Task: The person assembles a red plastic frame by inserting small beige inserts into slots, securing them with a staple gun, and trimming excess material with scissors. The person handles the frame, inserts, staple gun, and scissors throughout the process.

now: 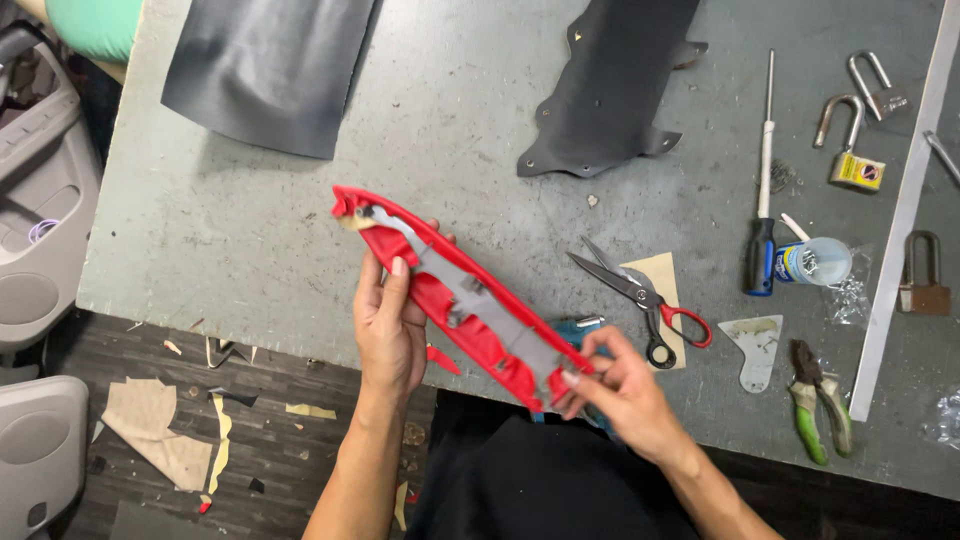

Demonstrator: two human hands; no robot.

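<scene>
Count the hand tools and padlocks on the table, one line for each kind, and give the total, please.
Scissors: 1
Screwdriver: 1
Green-handled pliers: 1
Padlocks: 3, one silver, one yellow-bodied, one rusty brown
Total: 6
Both hands, left hand and right hand, hold the red covered panel; it is not counted.

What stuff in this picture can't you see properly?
Head view only:
- Teal thing: mostly hidden behind the long red piece and the right hand.
- Underside of the red piece: faces away; the left hand covers part of one edge.
- Clear bag: cut off by the right edge.
- Green roll: cut off by the top edge.
- Small bits in the clear cup: too small to tell.
</scene>
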